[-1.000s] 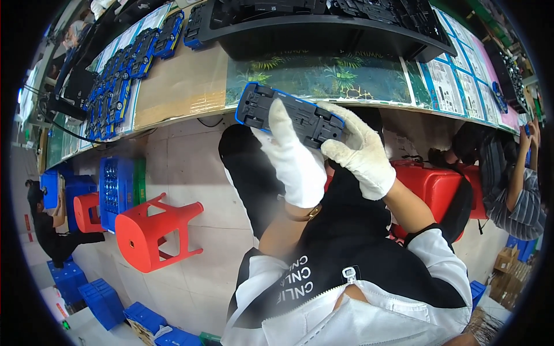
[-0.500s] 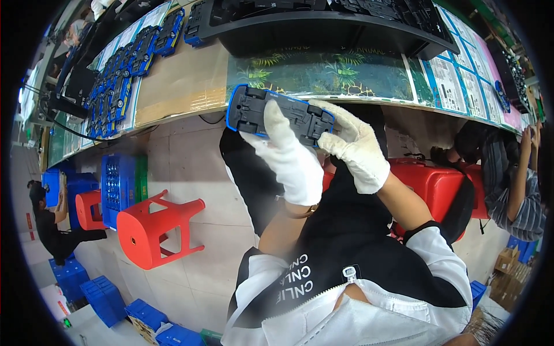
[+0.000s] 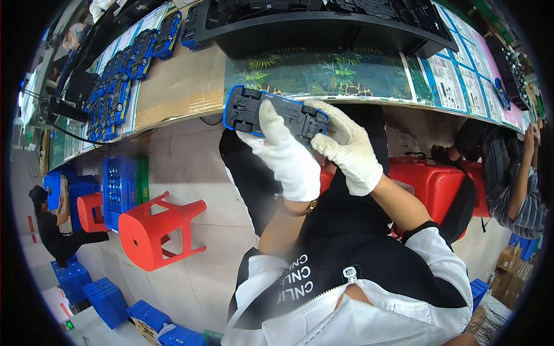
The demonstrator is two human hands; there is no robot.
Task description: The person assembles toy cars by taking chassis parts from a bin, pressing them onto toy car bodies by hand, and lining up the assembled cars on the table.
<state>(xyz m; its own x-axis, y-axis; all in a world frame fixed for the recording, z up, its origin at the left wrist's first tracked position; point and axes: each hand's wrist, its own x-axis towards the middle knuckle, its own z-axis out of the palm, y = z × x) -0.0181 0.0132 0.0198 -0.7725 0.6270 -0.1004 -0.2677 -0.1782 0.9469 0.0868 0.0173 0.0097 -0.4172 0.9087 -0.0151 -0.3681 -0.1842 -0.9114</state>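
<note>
Between my two gloved hands is a blue toy car (image 3: 294,115), turned so that its black underside faces up. My left hand (image 3: 288,158), in a white glove, has its thumb laid across the underside and its fingers beneath, out of sight. In a cream glove, my right hand (image 3: 349,153) grips the car's right end between thumb and fingers. The car is held just off the near edge of the workbench (image 3: 184,86), over my lap, its left end tilted slightly higher.
Rows of similar blue toy cars (image 3: 118,86) lie on the bench at the left. A black tray (image 3: 329,29) with black car parts stands at the back. A red stool (image 3: 153,233) and blue crates (image 3: 104,300) are on the floor at left. A co-worker (image 3: 508,173) sits at the right.
The toy car and both hands have shifted slightly to the left together. My hold on it looks the same.
</note>
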